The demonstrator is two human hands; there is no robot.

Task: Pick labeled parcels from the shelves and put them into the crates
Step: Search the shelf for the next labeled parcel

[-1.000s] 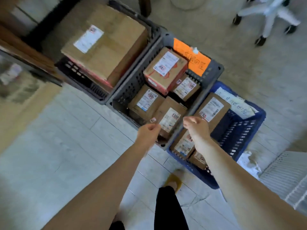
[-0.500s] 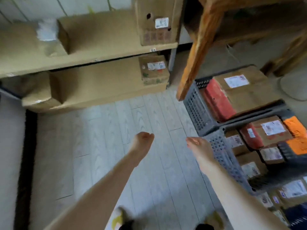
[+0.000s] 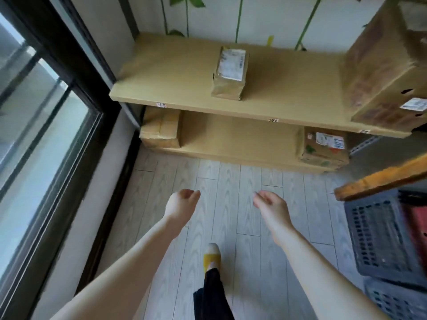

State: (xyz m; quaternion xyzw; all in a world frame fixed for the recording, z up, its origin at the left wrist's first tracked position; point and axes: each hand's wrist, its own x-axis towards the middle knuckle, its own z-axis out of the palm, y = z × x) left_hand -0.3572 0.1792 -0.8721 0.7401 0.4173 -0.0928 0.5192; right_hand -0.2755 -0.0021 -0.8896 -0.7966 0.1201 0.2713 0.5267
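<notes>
A small taped parcel (image 3: 230, 73) with a white label stands alone on the upper shelf board (image 3: 175, 88). On the lower shelf (image 3: 231, 146) a plain box (image 3: 160, 129) sits at the left and a labeled box (image 3: 323, 146) at the right. A big labeled carton (image 3: 388, 65) fills the upper shelf's right end. My left hand (image 3: 182, 204) and my right hand (image 3: 270, 206) hang over the floor in front of the shelves, both empty with fingers loosely curled. A grey crate (image 3: 379, 236) shows at the right edge.
A dark-framed window (image 3: 46, 135) runs along the left. A wooden beam (image 3: 381, 179) slants above the grey crate, and a second crate (image 3: 397, 301) lies below it. My foot in a yellow shoe (image 3: 211, 257) stands on the pale plank floor.
My view swung from the crates to the shelves. Both hands let go of the parcel in the crate and now hang empty, closer to the shelves.
</notes>
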